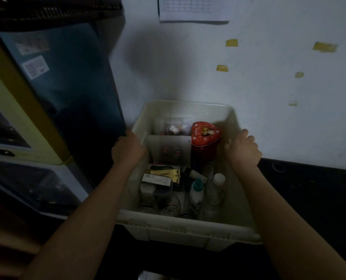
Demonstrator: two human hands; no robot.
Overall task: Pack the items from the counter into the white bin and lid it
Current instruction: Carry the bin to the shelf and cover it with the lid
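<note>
Bin: the white bin point(188, 231) sits on the dark surface point(309, 184), its far end near the wall and its near rim towards the person.
Long axis: runs away from the person, so the two long side walls face left and right.
Left hand: the left hand point(127, 149) is curled over the left rim, about halfway along, gripping it.
Right hand: the right hand point(244, 148) is curled over the right rim directly opposite, gripping it too.
Key relation: the bin lies straight ahead between the two hands, neither one nearer than the other; any lift or slide would be an even two-handed one.
Contents: a red heart-shaped tin point(205, 138) stands at the far right; a white bottle with a teal cap point(196, 190), clear bottles and small boxes crowd the near half.
Lid: none is in view, so the bin stands open.
Likely stage: packing looks largely done; lidding remains.
Left neighbour: a dark cabinet point(71, 93) stands just beside the bin's left wall, leaving the left hand little room.
</note>
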